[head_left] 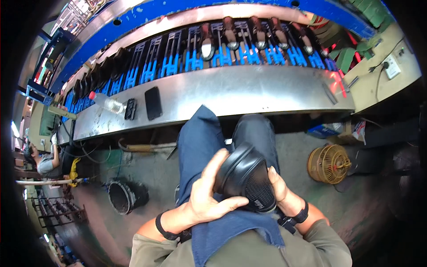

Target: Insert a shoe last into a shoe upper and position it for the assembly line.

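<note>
Over my lap I hold a black shoe (242,171) with a shiny upper and a dotted inner sole. My left hand (212,191) grips its left side, the fingers along the outside and the thumb near the opening. On the opposite side, my right hand (284,193) holds the edge with its thumb up; its other fingers are hidden under the shoe. A dark blue apron (235,240) lies over my lap below the shoe.
Ahead runs a metal ledge (249,89) with a phone (153,103), a black object (130,109) and a clear bottle (106,102). Behind it, several shoes (207,42) sit on a blue-slotted conveyor. A bucket (120,198), a round basket (328,163) and a distant person (46,164) flank me.
</note>
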Action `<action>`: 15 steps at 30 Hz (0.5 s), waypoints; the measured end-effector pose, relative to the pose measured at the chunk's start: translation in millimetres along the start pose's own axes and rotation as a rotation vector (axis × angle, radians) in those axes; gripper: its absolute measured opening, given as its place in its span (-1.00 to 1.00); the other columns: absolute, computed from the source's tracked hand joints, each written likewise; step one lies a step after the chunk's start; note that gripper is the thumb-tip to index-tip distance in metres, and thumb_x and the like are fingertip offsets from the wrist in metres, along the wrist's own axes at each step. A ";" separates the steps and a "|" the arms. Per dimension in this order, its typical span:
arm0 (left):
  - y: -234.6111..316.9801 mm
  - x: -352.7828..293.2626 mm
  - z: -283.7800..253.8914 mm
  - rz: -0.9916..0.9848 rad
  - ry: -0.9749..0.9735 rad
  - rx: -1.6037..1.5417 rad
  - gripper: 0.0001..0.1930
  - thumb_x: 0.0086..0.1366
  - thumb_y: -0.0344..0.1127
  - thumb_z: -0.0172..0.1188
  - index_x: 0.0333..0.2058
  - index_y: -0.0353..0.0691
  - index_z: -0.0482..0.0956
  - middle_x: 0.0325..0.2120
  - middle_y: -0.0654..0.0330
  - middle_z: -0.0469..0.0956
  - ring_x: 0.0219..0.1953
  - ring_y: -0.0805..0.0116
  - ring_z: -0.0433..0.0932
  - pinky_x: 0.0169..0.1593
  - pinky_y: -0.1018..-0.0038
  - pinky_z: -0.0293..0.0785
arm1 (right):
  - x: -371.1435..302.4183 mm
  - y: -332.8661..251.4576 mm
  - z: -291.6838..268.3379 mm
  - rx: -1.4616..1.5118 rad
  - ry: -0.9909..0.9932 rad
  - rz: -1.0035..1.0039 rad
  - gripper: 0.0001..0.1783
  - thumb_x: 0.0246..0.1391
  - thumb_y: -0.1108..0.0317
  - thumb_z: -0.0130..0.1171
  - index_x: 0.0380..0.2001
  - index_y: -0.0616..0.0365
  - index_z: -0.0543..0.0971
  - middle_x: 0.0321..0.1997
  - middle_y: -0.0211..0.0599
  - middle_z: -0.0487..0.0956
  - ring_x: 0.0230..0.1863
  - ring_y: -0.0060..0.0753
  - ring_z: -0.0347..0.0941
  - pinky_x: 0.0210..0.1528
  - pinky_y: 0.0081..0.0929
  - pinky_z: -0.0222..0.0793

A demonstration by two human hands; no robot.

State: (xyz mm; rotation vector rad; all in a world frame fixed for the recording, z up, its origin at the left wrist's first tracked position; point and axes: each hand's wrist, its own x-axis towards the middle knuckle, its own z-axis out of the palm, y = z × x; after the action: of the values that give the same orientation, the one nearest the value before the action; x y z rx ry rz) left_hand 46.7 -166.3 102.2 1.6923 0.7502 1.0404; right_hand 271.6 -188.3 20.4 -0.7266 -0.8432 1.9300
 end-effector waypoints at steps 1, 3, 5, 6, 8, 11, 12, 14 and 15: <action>-4.9 3.1 2.1 0.002 0.005 0.009 0.05 0.09 -0.34 0.56 0.41 -0.47 0.03 0.23 -0.25 0.41 0.15 0.09 0.56 0.16 0.32 0.52 | -0.3 0.5 -0.7 0.211 0.067 0.047 -0.23 0.43 -0.20 -0.23 0.27 0.33 0.41 0.23 -0.05 0.53 0.20 -0.22 0.50 0.27 -0.30 0.42; -9.2 16.6 1.9 0.026 0.009 0.007 0.05 0.07 -0.31 0.58 0.40 -0.48 0.08 0.20 -0.24 0.45 0.13 0.09 0.59 0.15 0.34 0.54 | 3.7 -7.1 -0.2 0.266 0.091 0.048 -0.20 0.42 -0.23 -0.23 0.34 0.30 0.30 0.32 -0.01 0.44 0.28 -0.14 0.43 0.34 -0.20 0.36; -5.3 33.0 -6.4 0.138 -0.021 0.207 0.01 0.03 -0.26 0.60 0.35 -0.50 0.19 0.11 -0.20 0.53 0.05 0.12 0.65 0.09 0.37 0.57 | 9.3 -13.6 5.2 0.377 0.094 0.016 -0.21 0.44 -0.20 -0.23 0.43 0.23 0.20 0.41 0.03 0.35 0.36 -0.06 0.37 0.41 -0.08 0.30; -3.7 36.8 -10.9 0.143 -0.019 0.199 0.01 0.03 -0.26 0.60 0.35 -0.50 0.19 0.11 -0.20 0.53 0.05 0.12 0.65 0.09 0.37 0.57 | 8.8 -14.3 7.4 0.369 0.099 0.014 -0.21 0.44 -0.20 -0.23 0.43 0.23 0.20 0.41 0.03 0.35 0.36 -0.06 0.37 0.41 -0.08 0.30; -3.3 43.5 -19.9 0.141 -0.123 0.220 -0.02 0.01 -0.24 0.60 0.32 -0.51 0.26 0.05 -0.19 0.59 -0.03 0.13 0.69 0.05 0.40 0.58 | 8.0 -14.8 9.5 0.511 0.044 0.015 -0.21 0.43 -0.20 -0.20 0.43 0.21 0.20 0.40 0.01 0.36 0.35 -0.06 0.38 0.41 -0.08 0.32; 6.1 49.1 -32.5 0.003 -0.189 0.122 -0.15 0.11 -0.38 0.50 0.32 -0.48 0.28 0.08 -0.22 0.57 -0.04 0.09 0.70 0.07 0.40 0.56 | 9.6 -7.1 2.3 0.559 0.048 0.044 -0.23 0.42 -0.20 -0.19 0.42 0.18 0.22 0.39 -0.01 0.38 0.33 -0.08 0.41 0.37 -0.10 0.37; 8.3 53.1 -37.5 -0.054 -0.225 0.067 -0.21 0.16 -0.42 0.45 0.32 -0.48 0.28 0.09 -0.23 0.55 -0.04 0.05 0.70 0.09 0.39 0.55 | 11.9 -8.8 2.5 0.560 0.020 0.051 -0.23 0.42 -0.20 -0.19 0.43 0.17 0.22 0.38 -0.01 0.38 0.32 -0.09 0.42 0.36 -0.11 0.38; 7.5 56.3 -45.1 -0.018 -0.259 0.113 -0.27 0.22 -0.47 0.33 0.33 -0.47 0.25 0.14 -0.24 0.51 -0.01 -0.01 0.69 0.13 0.36 0.52 | 13.7 -15.5 9.2 0.511 0.024 0.049 -0.23 0.43 -0.20 -0.23 0.43 0.16 0.21 0.38 -0.02 0.39 0.32 -0.11 0.42 0.34 -0.14 0.40; 8.4 57.7 -47.2 -0.029 -0.274 0.095 -0.28 0.23 -0.46 0.32 0.34 -0.47 0.24 0.16 -0.25 0.50 0.01 -0.04 0.68 0.16 0.35 0.50 | 15.7 -16.1 9.3 0.504 -0.004 0.037 -0.23 0.44 -0.20 -0.24 0.43 0.18 0.21 0.38 -0.02 0.39 0.32 -0.11 0.41 0.35 -0.14 0.39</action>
State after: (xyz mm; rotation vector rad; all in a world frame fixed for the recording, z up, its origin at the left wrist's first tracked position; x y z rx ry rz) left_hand 30.1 -100.7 134.6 1.8531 0.6515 0.7426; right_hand 265.5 -170.8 36.2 -0.4336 -0.3175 2.0589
